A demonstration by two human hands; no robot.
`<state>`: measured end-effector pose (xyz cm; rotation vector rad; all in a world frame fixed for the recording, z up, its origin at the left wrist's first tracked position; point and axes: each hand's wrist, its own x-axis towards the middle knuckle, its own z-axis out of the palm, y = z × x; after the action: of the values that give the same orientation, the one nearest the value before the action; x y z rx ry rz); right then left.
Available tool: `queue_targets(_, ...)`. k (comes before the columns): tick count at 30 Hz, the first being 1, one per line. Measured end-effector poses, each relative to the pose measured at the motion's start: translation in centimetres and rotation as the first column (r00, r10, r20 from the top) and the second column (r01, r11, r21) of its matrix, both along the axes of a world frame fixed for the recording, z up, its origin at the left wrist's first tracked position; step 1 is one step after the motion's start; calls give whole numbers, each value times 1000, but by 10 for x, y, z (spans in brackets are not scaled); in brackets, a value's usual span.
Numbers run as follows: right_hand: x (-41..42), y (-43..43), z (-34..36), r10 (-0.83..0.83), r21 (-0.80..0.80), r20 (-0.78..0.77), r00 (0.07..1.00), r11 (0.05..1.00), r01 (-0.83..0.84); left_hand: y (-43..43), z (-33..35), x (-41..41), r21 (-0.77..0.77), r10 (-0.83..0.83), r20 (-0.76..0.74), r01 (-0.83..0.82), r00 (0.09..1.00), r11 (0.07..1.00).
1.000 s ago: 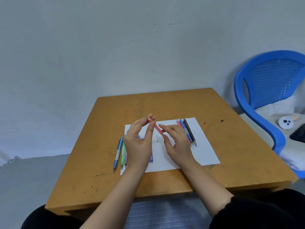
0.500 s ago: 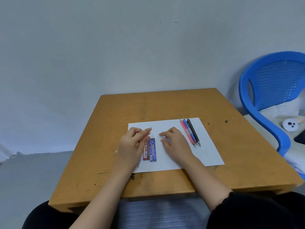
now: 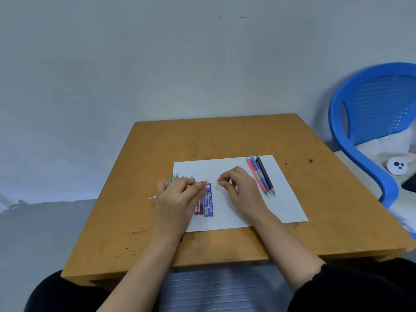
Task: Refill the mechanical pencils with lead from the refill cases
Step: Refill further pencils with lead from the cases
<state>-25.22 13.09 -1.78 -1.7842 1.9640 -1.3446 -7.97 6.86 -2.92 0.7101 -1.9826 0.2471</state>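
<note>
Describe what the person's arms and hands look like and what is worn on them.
The left hand and right hand are bare: no gloves, rings or watch show. Both forearms are uncovered. A black sleeve sits pushed up near the right elbow; no sleeve shows on the left arm in frame.

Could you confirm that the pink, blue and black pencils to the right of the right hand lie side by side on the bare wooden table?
Not quite: the head view shows the pink, blue and black pencils side by side to the right of the right hand, but lying on the white sheet of paper, not on the bare wooden table.
</note>
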Motion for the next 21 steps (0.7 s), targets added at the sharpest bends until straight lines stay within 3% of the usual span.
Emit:
queue_targets(4,4,6,0,91,-57,-9,996,994,-92,1,2,0,-42,-21,-4,21,1000,999)
queue_targets(13,3,7,-2,108,-108,-21,994,988,-110,8,6,-1,-62,-53,2,53,999,997)
queue_targets(21,7,7,-7,14,-196,-137,991,980,-41,12,5,-2,-111,-23,28,26,999,993)
